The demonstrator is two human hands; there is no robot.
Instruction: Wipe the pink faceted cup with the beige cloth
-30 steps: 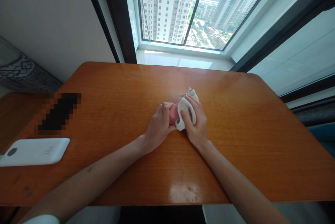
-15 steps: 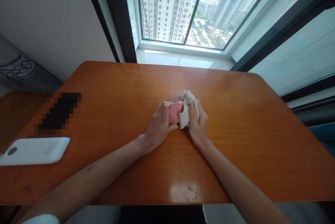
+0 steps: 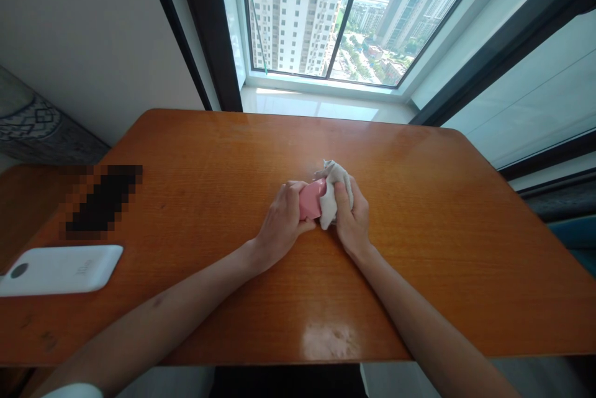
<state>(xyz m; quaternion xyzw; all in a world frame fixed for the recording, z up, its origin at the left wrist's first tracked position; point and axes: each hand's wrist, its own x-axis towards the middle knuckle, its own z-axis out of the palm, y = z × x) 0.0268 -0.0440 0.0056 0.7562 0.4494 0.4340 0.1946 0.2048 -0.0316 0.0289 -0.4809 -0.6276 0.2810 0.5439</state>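
Observation:
My left hand (image 3: 282,224) grips a pink plastic object (image 3: 310,199) above the middle of the wooden table, with its fingers wrapped over the object's left end. My right hand (image 3: 352,221) holds a crumpled white cloth (image 3: 334,194) bunched against the object's right end. That end is hidden by the cloth. Both hands are close together, and their wrists rest near the tabletop.
The orange wooden table (image 3: 419,199) has a white rectangular device (image 3: 58,270) near its left edge, beside a pixelated dark patch (image 3: 102,202). A large window (image 3: 298,13) with high-rise buildings outside lies beyond the far edge.
The cloth has bunched up in my right hand and shifted toward the object's right end. More of the pink surface now shows. My left hand has barely moved.

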